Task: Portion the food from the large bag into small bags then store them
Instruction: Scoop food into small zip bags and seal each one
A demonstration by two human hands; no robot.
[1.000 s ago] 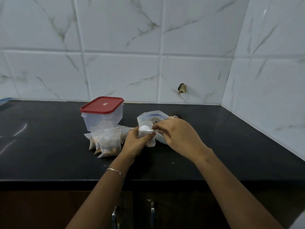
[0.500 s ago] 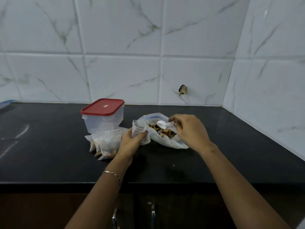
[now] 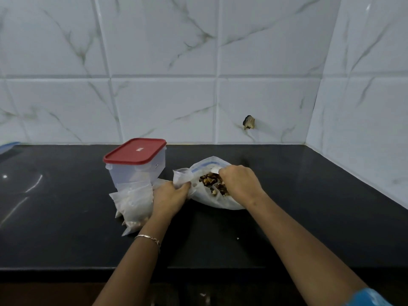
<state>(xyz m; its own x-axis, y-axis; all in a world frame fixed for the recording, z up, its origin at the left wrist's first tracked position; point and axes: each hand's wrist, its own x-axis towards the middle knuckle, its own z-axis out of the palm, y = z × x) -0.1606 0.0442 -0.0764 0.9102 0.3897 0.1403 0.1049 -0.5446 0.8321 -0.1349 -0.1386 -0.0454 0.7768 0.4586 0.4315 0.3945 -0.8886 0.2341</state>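
Left hand (image 3: 171, 199): small bag (image 3: 182, 176); right hand (image 3: 239, 184): spoon (image 3: 214, 170) in large bag (image 3: 218, 202)

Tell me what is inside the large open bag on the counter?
Brown food pieces lie inside the large bag. The right hand reaches in, gripping a white spoon, mostly hidden by it. Food under that hand is covered. The left hand holds a small bag.

A glossy black countertop (image 3: 309, 217) runs into a corner, its left part carrying a few pale streaks of reflected light, and a tiny light crumb (image 3: 237, 238) lies on it near the front edge. Behind and to the right stand walls of large white tiles with grey marble veining (image 3: 165, 51), one back tile broken by a small dark chipped hole (image 3: 249, 122). The edge of something blue (image 3: 8, 146) shows at far left.
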